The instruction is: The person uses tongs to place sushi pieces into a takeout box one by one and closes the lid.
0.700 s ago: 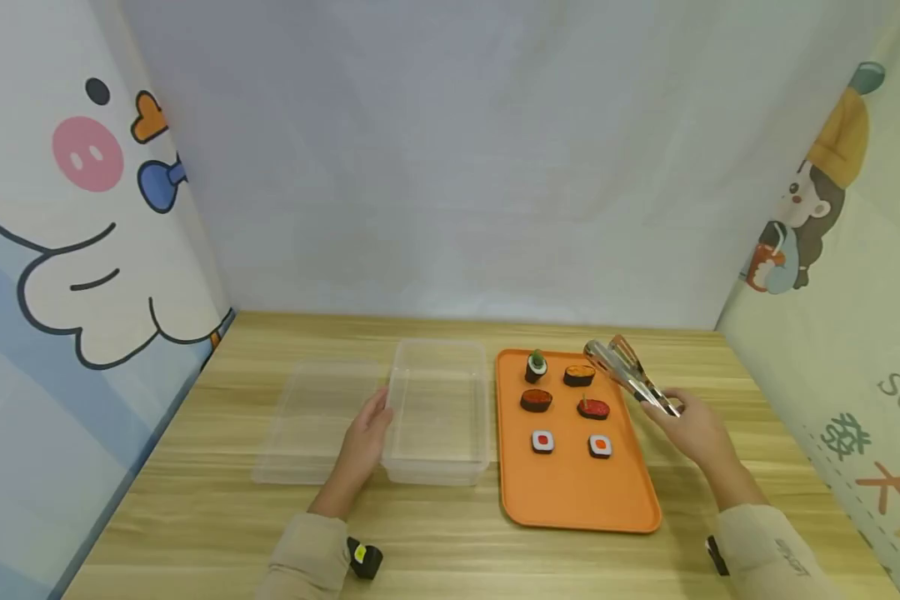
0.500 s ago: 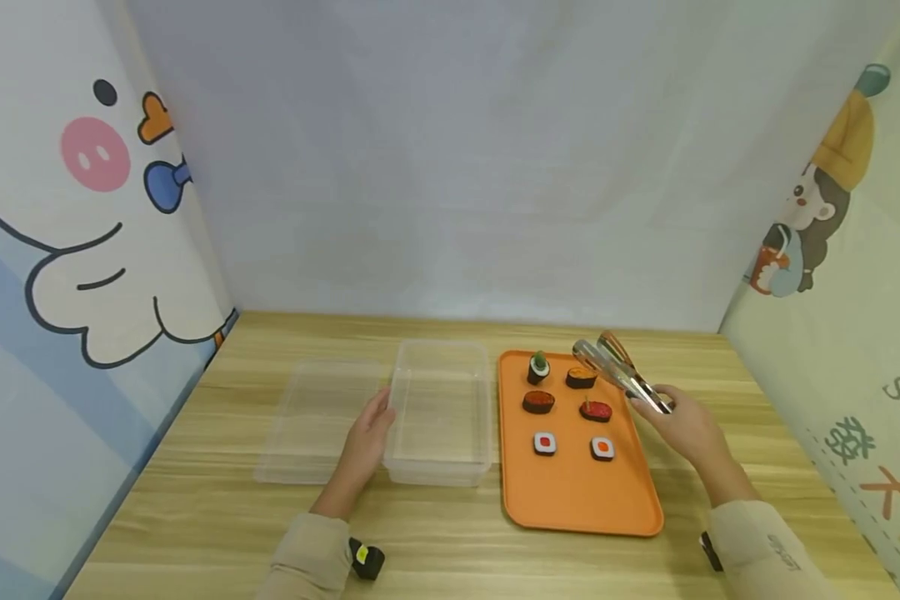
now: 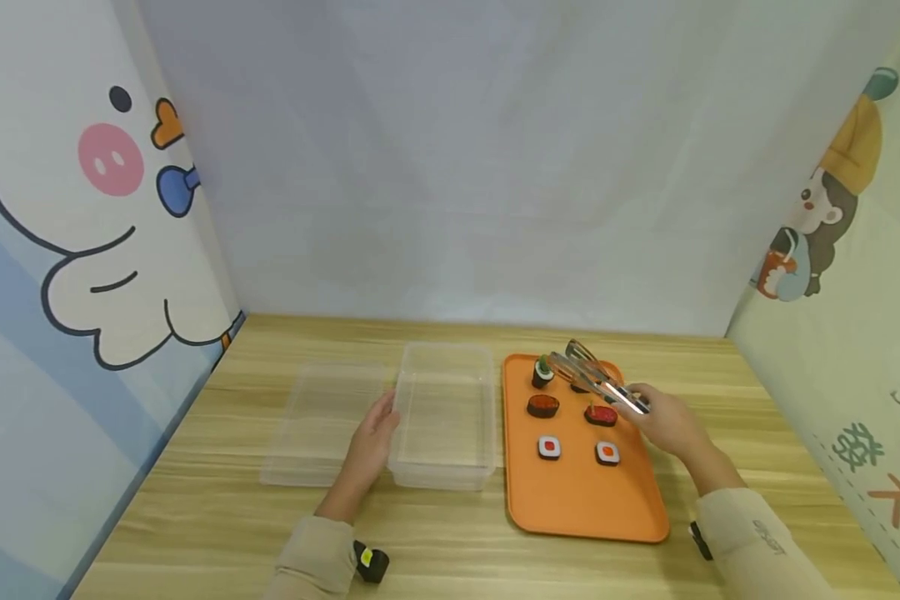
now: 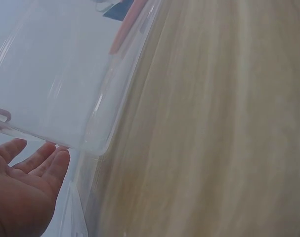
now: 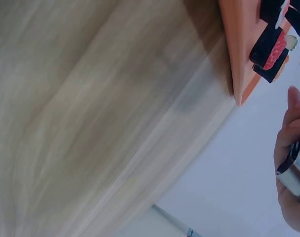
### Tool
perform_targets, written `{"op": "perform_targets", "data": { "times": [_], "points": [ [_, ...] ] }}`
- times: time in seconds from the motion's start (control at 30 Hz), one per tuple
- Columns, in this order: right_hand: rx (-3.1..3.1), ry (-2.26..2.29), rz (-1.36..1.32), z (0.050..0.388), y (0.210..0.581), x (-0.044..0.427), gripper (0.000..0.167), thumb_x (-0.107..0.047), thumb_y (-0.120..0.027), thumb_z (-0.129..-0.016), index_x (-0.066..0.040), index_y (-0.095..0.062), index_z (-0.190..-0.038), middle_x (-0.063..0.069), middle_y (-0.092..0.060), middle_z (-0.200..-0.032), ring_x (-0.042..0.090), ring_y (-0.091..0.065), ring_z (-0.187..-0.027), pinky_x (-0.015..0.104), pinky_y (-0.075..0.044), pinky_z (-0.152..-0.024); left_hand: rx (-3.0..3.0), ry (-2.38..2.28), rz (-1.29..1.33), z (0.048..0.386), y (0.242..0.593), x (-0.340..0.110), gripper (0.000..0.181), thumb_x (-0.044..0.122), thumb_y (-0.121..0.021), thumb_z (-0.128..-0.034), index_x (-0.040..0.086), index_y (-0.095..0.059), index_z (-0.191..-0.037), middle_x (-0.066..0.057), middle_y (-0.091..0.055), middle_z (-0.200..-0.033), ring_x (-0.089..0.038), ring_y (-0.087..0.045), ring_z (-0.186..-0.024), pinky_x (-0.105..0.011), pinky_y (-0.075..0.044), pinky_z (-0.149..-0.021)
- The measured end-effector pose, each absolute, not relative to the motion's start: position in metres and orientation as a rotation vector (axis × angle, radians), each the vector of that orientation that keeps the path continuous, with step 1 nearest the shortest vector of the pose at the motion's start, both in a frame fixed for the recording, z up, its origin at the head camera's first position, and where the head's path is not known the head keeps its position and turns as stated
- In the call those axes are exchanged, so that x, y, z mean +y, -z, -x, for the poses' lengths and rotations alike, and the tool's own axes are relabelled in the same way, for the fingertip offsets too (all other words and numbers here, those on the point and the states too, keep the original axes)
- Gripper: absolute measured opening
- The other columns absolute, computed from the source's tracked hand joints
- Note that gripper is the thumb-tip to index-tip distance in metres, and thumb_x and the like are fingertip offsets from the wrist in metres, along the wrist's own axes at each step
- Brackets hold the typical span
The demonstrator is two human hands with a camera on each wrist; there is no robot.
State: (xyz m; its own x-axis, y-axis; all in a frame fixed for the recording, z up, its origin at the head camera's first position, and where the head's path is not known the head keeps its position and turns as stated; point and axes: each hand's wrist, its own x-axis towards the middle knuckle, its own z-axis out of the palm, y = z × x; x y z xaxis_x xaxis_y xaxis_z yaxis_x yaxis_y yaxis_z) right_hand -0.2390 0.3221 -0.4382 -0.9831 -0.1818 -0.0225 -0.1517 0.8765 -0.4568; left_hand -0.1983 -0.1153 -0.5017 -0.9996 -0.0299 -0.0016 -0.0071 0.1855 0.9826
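My right hand (image 3: 667, 419) holds metal tongs (image 3: 603, 385) at the tray's right edge. Their spread ends hang over the far part of the orange tray (image 3: 585, 504), beside a green-topped sushi roll (image 3: 542, 372). They partly hide an orange-topped sushi piece (image 3: 579, 387). Nearer me lie a red-topped sushi piece (image 3: 542, 406), another red one (image 3: 601, 415) and two square white rolls, one (image 3: 549, 447) left of the other (image 3: 607, 452). My left hand (image 3: 371, 437) touches the left side of a clear plastic box (image 3: 444, 478); in the left wrist view its fingers (image 4: 56, 170) look nearly straight at the rim.
Left of the box, partly behind my left hand, a flat clear lid (image 3: 315, 454) lies on the wooden table (image 3: 435, 550). A pale cloth backdrop (image 3: 450, 167) stands behind the table, with printed cloth at both sides.
My right hand has moved left with the tongs, bringing their ends across the tray from its far right corner to the green-topped roll. My left hand has stayed at the box.
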Motion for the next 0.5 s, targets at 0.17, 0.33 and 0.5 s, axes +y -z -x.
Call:
{"op": "perform_targets", "data": {
  "times": [0.17,0.33,0.5],
  "points": [
    [2.983,0.645,0.291,0.243,0.439,0.314,0.064,-0.046,-0.058,-0.096,0.004,-0.051,-0.134,0.015,-0.063,-0.089,0.023,-0.051,-0.064,0.037,-0.041,-0.054,-2.405,1.978,-0.021,0.198,0.502,-0.115,0.048,0.019,-0.041,-0.1053,0.004,-0.034,-0.150,-0.025,-0.040,-0.146,-0.043,-0.039,-0.131,-0.056,-0.029,-0.108],
    [2.966,0.624,0.296,0.247,0.441,0.310,0.063,-0.046,-0.057,-0.097,0.003,-0.050,-0.135,0.011,-0.061,-0.084,0.018,-0.045,-0.058,0.032,-0.035,-0.051,-2.411,1.972,-0.032,0.198,0.503,-0.115,0.048,0.020,-0.042,-0.1053,0.005,-0.034,-0.150,-0.025,-0.042,-0.145,-0.042,-0.041,-0.130,-0.056,-0.030,-0.108],
    [2.973,0.598,0.331,0.250,0.442,0.306,0.059,-0.044,-0.059,-0.097,0.002,-0.053,-0.133,0.020,-0.064,-0.101,0.021,-0.053,-0.068,0.036,-0.042,-0.056,-2.417,1.981,-0.032,0.198,0.503,-0.115,0.048,0.021,-0.041,-0.1054,0.006,-0.033,-0.151,-0.024,-0.042,-0.145,-0.042,-0.040,-0.131,-0.056,-0.030,-0.108]
  ]
}}
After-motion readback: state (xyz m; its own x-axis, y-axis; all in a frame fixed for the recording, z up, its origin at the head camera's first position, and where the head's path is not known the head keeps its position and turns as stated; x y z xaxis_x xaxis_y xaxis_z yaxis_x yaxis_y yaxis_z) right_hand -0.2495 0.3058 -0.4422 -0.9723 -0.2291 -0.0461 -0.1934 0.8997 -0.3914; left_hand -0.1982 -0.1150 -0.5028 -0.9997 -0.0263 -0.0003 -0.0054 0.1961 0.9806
